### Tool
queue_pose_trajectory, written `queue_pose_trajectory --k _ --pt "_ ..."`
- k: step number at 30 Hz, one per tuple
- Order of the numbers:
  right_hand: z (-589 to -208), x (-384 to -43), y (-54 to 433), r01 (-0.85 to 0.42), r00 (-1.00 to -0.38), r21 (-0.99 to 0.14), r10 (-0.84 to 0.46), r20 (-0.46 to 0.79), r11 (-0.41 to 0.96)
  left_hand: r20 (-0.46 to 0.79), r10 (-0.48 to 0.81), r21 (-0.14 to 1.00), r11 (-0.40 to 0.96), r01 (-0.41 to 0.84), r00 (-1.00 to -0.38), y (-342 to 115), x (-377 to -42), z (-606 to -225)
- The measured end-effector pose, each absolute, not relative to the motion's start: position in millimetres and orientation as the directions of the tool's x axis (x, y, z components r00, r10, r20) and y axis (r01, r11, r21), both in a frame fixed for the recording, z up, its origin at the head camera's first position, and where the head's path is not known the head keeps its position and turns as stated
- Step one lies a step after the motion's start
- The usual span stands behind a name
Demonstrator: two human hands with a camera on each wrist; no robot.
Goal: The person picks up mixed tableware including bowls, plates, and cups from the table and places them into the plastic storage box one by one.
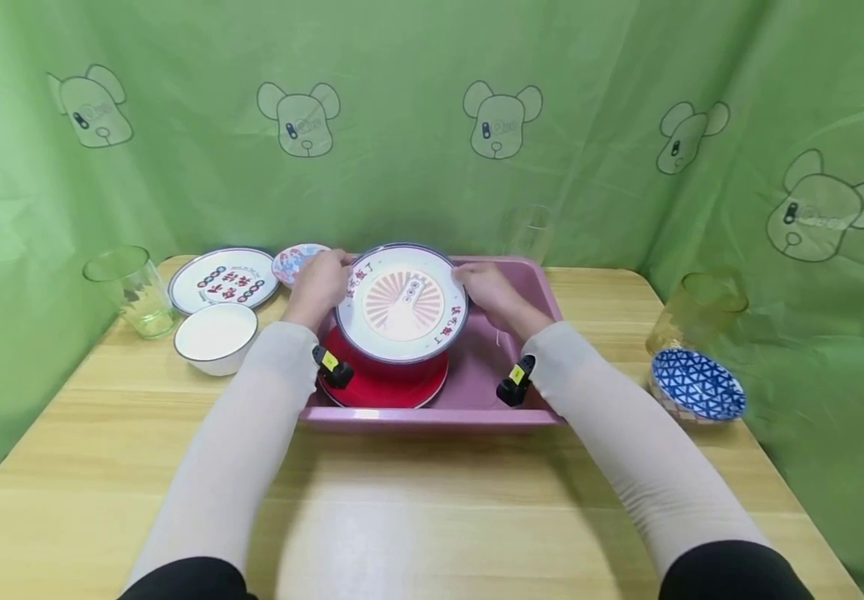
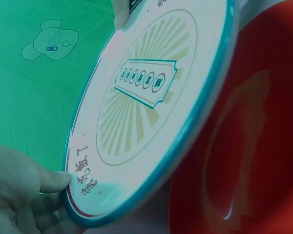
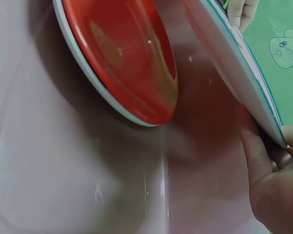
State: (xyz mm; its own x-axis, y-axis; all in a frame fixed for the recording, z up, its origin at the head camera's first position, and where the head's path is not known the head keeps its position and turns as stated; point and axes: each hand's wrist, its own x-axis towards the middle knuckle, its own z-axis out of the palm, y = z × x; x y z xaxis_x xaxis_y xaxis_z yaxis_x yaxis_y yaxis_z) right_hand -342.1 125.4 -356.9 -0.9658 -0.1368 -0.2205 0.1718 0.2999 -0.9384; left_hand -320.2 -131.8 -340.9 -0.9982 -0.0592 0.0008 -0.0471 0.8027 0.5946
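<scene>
A white plate [image 1: 403, 304] with a blue rim, red characters and a sunburst print is held tilted over a pink basin [image 1: 432, 417], its printed face toward the head camera. My left hand [image 1: 319, 287] pinches the plate's left edge, thumb on the printed face in the left wrist view. At the opposite edge my right hand [image 1: 493, 293] grips the rim, fingers spread under the plate's back [image 3: 224, 63] in the right wrist view. Inside the basin, below the plate, lies a red dish [image 1: 394, 396] with a pale edge, partly hidden by the plate.
To the left stand a white bowl [image 1: 216, 337], an oval printed plate [image 1: 223, 282], a small patterned dish [image 1: 298, 260] and a greenish glass [image 1: 132, 292]. A blue-patterned bowl [image 1: 697, 385] and an amber glass [image 1: 697, 312] are at right. A clear glass [image 1: 531, 233] stands behind the basin.
</scene>
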Motion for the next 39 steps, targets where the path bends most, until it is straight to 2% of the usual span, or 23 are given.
queue_pose_trajectory --k 14,18,28,39 --pt "-361.8 -339.0 124.7 0.14 -0.914 -0.867 -0.274 -0.299 0.479 0.011 0.047 0.415 0.909 0.048 -0.999 -136.0 -318.3 -344.7" --pt "-364.6 -338.1 124.6 0.139 -0.896 -0.837 -0.293 -0.334 0.529 -0.019 0.06 0.403 0.914 0.048 -0.998 -137.2 -316.3 -344.5" --pt "-367.5 -333.6 122.9 0.154 -0.86 -0.821 -0.335 -0.385 0.55 -0.072 0.122 0.279 0.955 0.098 -0.99 -137.7 -314.6 -344.7" --pt "-373.3 -332.4 121.9 0.171 -0.832 -0.805 -0.355 -0.427 0.569 -0.136 0.126 0.239 0.967 0.091 -0.983 -135.5 -310.8 -344.2"
